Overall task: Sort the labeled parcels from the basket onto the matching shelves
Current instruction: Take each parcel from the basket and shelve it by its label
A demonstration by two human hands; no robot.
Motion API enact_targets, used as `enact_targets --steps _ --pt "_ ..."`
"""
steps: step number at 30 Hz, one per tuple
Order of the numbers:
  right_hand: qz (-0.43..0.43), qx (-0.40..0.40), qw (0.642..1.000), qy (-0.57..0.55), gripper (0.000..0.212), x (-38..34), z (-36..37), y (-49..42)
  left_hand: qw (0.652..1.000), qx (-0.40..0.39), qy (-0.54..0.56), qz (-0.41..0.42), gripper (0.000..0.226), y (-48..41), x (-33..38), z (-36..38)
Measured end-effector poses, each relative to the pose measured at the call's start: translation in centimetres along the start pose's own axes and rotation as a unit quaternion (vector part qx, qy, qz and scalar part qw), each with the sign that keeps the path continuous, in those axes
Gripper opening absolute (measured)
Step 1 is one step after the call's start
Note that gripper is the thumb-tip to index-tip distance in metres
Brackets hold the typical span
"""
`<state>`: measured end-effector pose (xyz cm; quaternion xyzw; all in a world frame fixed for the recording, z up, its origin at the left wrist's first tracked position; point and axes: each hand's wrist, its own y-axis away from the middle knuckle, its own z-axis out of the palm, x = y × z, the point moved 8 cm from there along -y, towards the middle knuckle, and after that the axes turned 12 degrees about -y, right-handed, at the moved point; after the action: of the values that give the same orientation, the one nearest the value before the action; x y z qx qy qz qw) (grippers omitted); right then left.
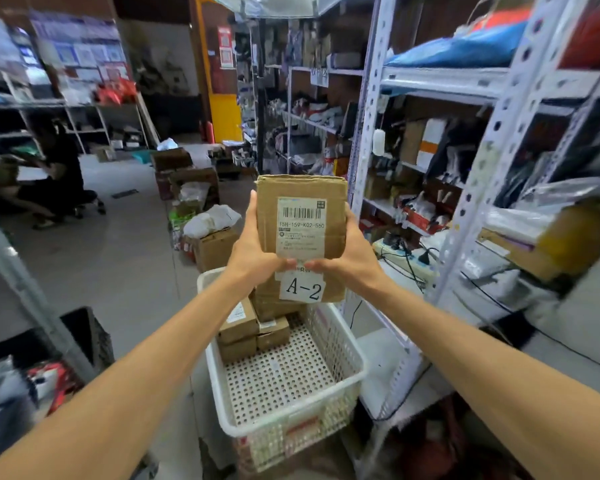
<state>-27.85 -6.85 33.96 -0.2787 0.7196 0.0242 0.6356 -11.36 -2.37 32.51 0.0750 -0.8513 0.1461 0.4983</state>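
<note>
I hold a brown cardboard parcel (302, 195) upright in front of me, above the basket. It bears a white barcode label and a white tag reading "A-2" near its lower end. My left hand (253, 247) grips its left edge and my right hand (350, 251) grips its right edge, thumbs meeting on the front. Below stands a white perforated plastic basket (326, 403) with several small brown parcels (239, 323) stacked at its far end. White metal shelves (368, 133) full of packages rise to the right.
Cardboard boxes and bags (208, 223) lie on the floor beyond the basket. A person in black (63, 168) sits at the far left by more shelving. A power strip with cables (406, 254) rests on the low shelf at right. A dark bin (84, 334) stands at left.
</note>
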Motion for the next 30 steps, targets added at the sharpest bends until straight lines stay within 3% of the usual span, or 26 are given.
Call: enact_targets --steps 14,20,26,30 --pt "0.019 0.091 0.995 0.027 0.098 -0.8 -9.6 18.7 0.994 -0.097 -0.012 0.040 0.130 14.8 5.9 11.6" --pt "0.068 0.172 0.982 0.045 0.110 0.6 -16.7 25.1 0.987 -0.140 -0.011 0.082 0.117 16.9 10.0 19.5" --pt "0.074 0.296 0.947 0.095 0.114 -0.4 -26.8 31.3 0.967 -0.227 0.032 0.114 0.113 17.6 15.1 30.1" --pt "0.087 0.392 0.907 0.129 0.115 -1.3 -33.0 35.9 0.935 -0.314 0.084 0.143 0.112 18.4 19.5 38.0"
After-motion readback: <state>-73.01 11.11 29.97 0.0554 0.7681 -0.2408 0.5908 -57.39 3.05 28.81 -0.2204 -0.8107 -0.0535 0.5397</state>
